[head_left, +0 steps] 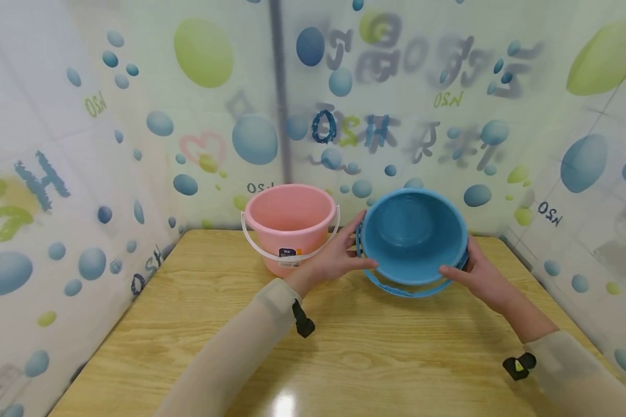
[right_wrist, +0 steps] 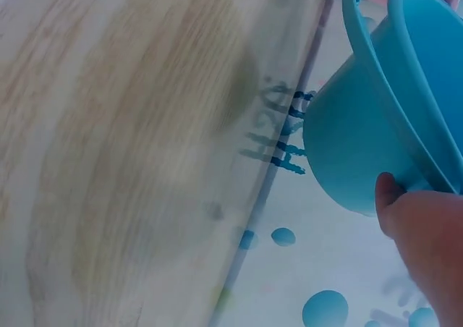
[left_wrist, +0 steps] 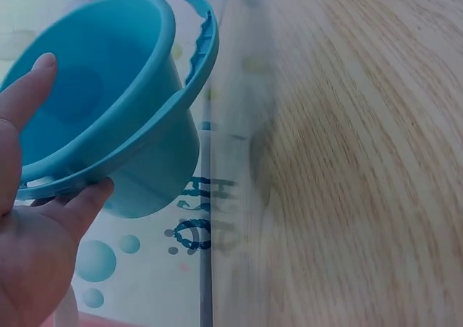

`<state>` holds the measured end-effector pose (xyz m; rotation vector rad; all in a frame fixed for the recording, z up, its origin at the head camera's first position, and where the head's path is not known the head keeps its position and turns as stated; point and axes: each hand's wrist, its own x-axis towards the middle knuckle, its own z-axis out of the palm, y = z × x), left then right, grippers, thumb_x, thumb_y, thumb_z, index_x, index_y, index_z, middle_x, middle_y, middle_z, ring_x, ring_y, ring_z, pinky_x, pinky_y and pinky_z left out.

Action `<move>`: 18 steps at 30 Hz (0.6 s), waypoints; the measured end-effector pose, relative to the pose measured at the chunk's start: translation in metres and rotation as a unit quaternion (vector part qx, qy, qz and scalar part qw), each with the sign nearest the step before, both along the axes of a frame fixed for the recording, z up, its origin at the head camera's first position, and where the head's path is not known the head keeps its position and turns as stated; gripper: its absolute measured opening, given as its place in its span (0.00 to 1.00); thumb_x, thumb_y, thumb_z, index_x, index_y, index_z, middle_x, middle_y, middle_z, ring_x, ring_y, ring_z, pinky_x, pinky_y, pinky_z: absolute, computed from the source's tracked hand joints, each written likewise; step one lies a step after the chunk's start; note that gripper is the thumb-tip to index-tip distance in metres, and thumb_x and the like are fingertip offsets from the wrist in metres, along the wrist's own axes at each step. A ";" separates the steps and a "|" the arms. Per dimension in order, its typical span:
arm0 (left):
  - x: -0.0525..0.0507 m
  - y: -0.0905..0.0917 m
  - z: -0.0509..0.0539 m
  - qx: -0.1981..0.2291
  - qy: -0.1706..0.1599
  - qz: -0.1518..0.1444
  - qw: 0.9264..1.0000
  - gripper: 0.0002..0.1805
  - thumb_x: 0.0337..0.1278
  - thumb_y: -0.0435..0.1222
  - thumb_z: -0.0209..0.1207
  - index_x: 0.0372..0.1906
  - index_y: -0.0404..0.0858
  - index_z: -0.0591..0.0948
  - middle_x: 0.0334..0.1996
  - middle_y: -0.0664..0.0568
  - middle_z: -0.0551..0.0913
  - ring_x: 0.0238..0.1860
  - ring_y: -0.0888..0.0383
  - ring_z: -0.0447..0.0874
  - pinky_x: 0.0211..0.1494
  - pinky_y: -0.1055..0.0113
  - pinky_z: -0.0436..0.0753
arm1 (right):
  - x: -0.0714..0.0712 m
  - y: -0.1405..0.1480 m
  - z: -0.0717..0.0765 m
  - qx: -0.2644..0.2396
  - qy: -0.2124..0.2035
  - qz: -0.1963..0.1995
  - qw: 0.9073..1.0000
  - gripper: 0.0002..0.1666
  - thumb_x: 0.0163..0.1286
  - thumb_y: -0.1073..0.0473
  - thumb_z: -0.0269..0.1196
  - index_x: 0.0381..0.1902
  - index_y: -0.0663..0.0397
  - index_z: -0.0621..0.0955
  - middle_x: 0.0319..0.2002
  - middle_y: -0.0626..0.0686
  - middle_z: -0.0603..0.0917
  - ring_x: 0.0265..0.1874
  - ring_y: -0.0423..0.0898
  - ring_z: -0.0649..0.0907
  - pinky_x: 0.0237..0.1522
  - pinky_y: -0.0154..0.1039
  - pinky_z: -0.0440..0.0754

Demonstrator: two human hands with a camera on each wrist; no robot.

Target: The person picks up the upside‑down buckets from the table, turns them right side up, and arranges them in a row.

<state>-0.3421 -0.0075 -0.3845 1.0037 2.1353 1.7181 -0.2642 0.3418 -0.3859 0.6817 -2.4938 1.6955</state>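
A blue bucket (head_left: 412, 237) is held between both hands near the back of the table, its mouth tilted toward me. On its left side the left hand (head_left: 339, 255) grips the rim, thumb over the inner edge and fingers beneath, as the left wrist view shows. The right hand (head_left: 482, 275) grips the opposite side, its thumb at the front rim. The bucket's blue handle (left_wrist: 195, 74) hangs down along the outside below the rim. In the right wrist view the bucket's outer wall (right_wrist: 362, 132) faces the camera, with right-hand fingers against it. Its base appears raised off the table.
Left of the blue bucket, a pink bucket (head_left: 292, 211) with a white handle and a label stands upright, close behind the left forearm. The wooden table (head_left: 344, 347) meets a printed curtain (head_left: 214, 116) at the back and sides.
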 end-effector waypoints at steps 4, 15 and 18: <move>-0.003 -0.001 0.001 0.021 0.013 -0.012 1.000 0.70 0.62 0.28 0.77 0.91 0.65 0.41 0.90 0.43 0.53 0.84 0.34 0.66 0.72 0.49 0.86 | -0.002 -0.003 0.004 0.004 0.023 -0.005 1.000 0.67 0.78 0.71 0.66 0.91 0.30 0.34 0.86 0.67 0.44 0.73 0.53 0.68 0.55 0.24 0.84; -0.005 -0.006 0.003 0.004 0.060 -0.007 0.998 0.74 0.55 0.26 0.80 0.92 0.56 0.40 0.89 0.43 0.54 0.81 0.35 0.68 0.76 0.47 0.83 | 0.001 -0.002 0.010 0.028 -0.001 -0.027 0.999 0.81 0.73 0.69 0.72 0.87 0.29 0.21 0.86 0.74 0.43 0.77 0.81 0.62 0.54 0.20 0.81; -0.005 -0.007 0.003 -0.006 0.076 -0.003 0.997 0.74 0.55 0.27 0.81 0.92 0.55 0.40 0.89 0.42 0.54 0.80 0.39 0.70 0.77 0.47 0.82 | 0.000 -0.002 0.008 0.034 0.017 -0.021 0.999 0.81 0.71 0.71 0.73 0.88 0.30 0.23 0.86 0.75 0.46 0.75 0.76 0.69 0.55 0.22 0.82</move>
